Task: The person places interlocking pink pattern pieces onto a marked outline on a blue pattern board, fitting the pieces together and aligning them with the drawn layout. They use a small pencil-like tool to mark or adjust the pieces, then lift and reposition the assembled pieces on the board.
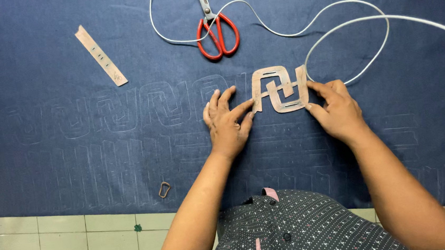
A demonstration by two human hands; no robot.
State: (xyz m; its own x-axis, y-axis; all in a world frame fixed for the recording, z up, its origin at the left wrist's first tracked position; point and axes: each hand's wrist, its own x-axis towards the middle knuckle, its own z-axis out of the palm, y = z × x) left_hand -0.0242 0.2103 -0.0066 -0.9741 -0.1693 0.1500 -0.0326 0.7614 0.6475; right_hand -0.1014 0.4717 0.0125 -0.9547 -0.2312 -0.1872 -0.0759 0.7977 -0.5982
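Note:
A tan cardboard stencil shaped like two interlocked hooks lies flat on dark blue cloth. My left hand presses its fingertips on the stencil's left edge, fingers spread. At the stencil's right edge, my right hand pinches it between thumb and fingers. Faint chalk outlines of the same shape run in a row to the left of the stencil.
Red-handled scissors lie at the top centre, crossed by a looping white cord. A tan cardboard strip rests at upper left. A small metal ring sits near the cloth's front edge, with pale tiles below.

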